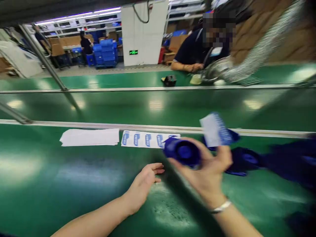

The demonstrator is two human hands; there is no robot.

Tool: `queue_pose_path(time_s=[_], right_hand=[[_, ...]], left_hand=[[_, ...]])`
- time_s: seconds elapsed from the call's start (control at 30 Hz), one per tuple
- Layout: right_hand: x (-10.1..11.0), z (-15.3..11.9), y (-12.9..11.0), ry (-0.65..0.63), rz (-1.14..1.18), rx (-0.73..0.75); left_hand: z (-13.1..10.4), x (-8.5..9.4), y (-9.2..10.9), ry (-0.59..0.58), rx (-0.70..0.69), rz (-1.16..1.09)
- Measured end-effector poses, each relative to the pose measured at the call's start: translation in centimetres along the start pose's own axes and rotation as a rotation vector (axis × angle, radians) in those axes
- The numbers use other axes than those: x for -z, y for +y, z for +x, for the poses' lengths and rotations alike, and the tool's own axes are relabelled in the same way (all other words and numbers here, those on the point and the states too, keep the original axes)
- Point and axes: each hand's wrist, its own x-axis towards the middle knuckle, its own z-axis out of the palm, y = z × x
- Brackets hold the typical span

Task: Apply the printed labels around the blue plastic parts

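My right hand (208, 172) grips a dark blue plastic part (184, 152) with a round cup-like end, held above the green table. A white and blue label sheet (214, 130) stands up from the fingers of the same hand. My left hand (144, 182) hovers low over the table to the left, its fingers stretched out and holding nothing. Beyond the hands lies a strip of printed labels (142, 139), its right end partly covered by the blue part. Left of that is a white paper stack (90, 137).
More dark blue plastic parts (247, 159) lie at the right, blurred. Behind a pale edge strip runs a green conveyor belt (123, 107). Across it a co-worker (190, 49) sits near a silver duct (266, 42). A metal post (43, 59) rises at the left.
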Motion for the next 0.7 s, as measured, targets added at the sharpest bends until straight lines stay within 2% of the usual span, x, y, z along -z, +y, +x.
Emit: queue_pose_path(time_s=[0.07, 0.13, 0.2, 0.27, 0.37, 0.43, 0.5, 0.6, 0.7], right_hand=[[-1.1, -1.7, -1.3, -0.129, -0.009, 0.106], [-2.9, -3.2, -2.1, -0.260, 0.083, 0.159], [-4.1, -4.2, -2.9, -0.367, 0.208, 0.207], [-4.1, -4.4, -3.8, -0.393, 0.392, 0.197], [-3.2, -3.8, -4.7, -0.281, 0.632, 0.017], [-2.8, -3.3, -4.5, -0.191, 0.705, -0.174], [-2.8, -3.2, -3.9, -0.149, 0.772, -0.394], [-3.3, -3.9, -2.7, -0.201, 0.861, -0.674], [-3.8, -4.6, -2.3, -0.252, 0.907, -0.782]], left_hand=[[0.9, -1.4, 0.2, 0.031, 0.157, -0.442], [1.4, -1.6, 0.7, 0.095, 0.227, -0.712], [1.4, -1.0, 1.1, 0.159, 0.250, -0.811], [0.8, 0.1, 1.4, 0.216, 0.251, -0.810], [-0.3, 1.9, 1.5, 0.262, 0.151, -0.691], [-0.6, 3.2, 1.3, 0.267, 0.096, -0.614], [-0.7, 4.4, 1.0, 0.256, 0.113, -0.585], [-0.6, 5.4, 0.8, 0.234, 0.178, -0.634], [-0.6, 5.4, 1.0, 0.196, 0.218, -0.726]])
